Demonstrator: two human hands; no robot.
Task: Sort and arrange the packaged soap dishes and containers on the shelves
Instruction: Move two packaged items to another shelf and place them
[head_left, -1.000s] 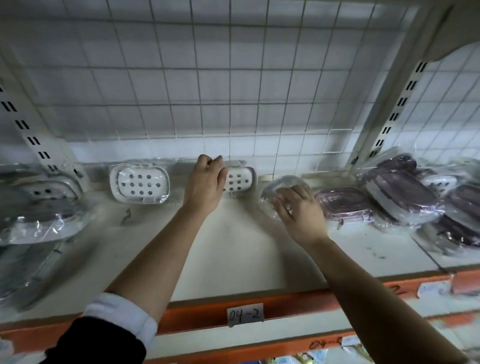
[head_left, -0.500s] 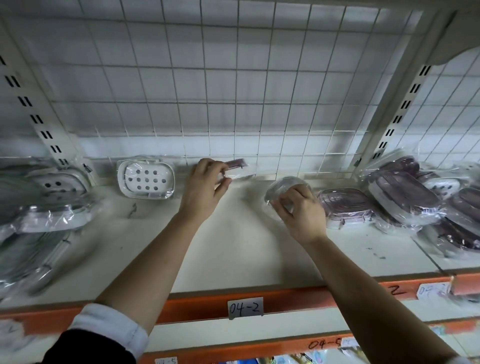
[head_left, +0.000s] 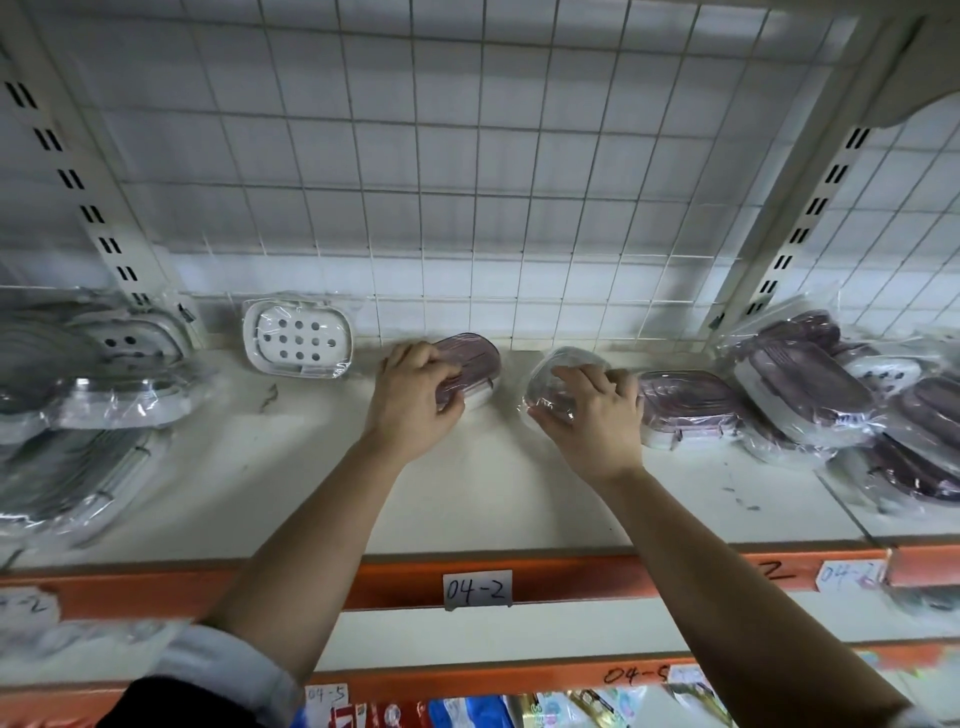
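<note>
On the white shelf (head_left: 467, 499), near its wire grid (head_left: 467, 208) back, the left hand (head_left: 415, 402) curls its fingers over a wrapped purple-lidded soap dish (head_left: 475, 364). Just beside it, the right hand (head_left: 595, 421) grasps a clear wrapped container (head_left: 548, 376), next to another purple dish (head_left: 688, 400). A white perforated dish (head_left: 298, 338) leans at the back, further left.

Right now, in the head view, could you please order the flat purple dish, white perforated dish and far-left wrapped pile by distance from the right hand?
1. Flat purple dish, just right of the right hand.
2. White perforated dish, left, at the back.
3. Wrapped pile, far left.
</note>
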